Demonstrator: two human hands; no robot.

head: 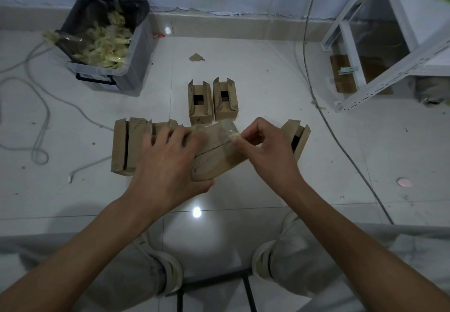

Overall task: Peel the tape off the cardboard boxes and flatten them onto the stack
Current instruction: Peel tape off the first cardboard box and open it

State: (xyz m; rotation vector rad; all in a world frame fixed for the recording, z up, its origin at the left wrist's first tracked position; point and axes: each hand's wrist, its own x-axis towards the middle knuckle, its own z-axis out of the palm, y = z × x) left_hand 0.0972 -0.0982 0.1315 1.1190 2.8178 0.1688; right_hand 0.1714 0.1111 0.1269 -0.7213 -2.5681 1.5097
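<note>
Right hand (264,148) fingertips pinch a tape end (235,136) at the held box (214,151); left hand (168,163) wraps the box, nearer than two upright boxes (211,100). Cardboard likely light, crushable; tape clingy.

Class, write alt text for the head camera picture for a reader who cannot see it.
Two hands work on a cardboard box: the left hand grips it while the right hand pinches tape at its top. More boxes stand on the tiled floor.
</note>
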